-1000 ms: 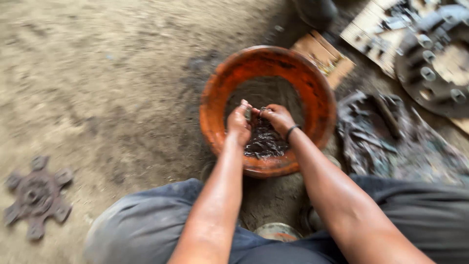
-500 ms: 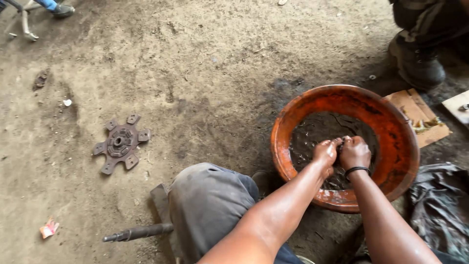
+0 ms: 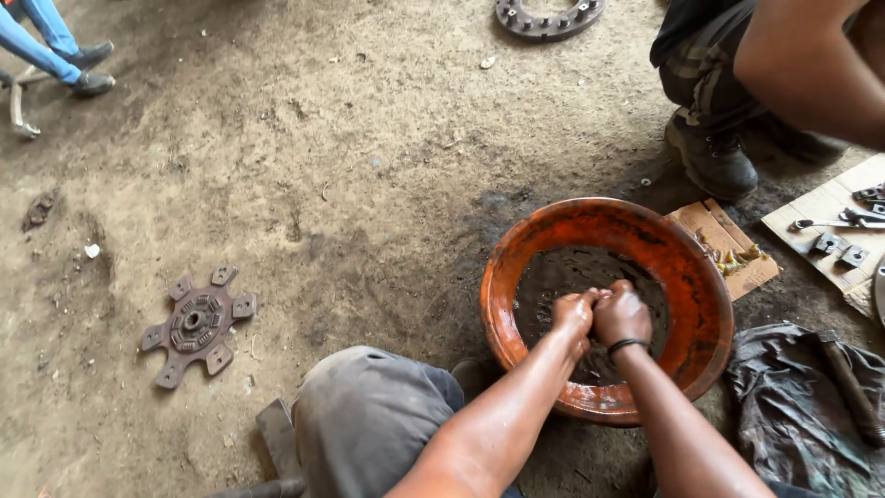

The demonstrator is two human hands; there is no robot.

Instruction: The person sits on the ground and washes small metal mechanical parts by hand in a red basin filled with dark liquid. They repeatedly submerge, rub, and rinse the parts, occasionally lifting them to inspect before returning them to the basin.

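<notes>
An orange bowl [image 3: 516, 277] with dark oily liquid stands on the dirt floor at the lower right. Both my hands are inside it, pressed together over the liquid. My left hand [image 3: 572, 315] is curled into a fist against my right hand [image 3: 621, 315], which wears a dark wristband. Whatever they grip between them is hidden by the fingers. My knee in grey trousers [image 3: 369, 420] is to the left of the bowl.
A rusty clutch disc [image 3: 196, 323] lies on the dirt at the left. Another person's boot [image 3: 710, 157] stands behind the bowl. Cardboard with small metal parts [image 3: 830, 231] is at the right, a dark rag with a hammer handle [image 3: 848, 387] below it, a metal ring [image 3: 548, 17] at the top.
The view has swung left and up, so the bowl now sits lower right. My hands stay clasped together in the bowl. The other person's boot and arm came into view.
</notes>
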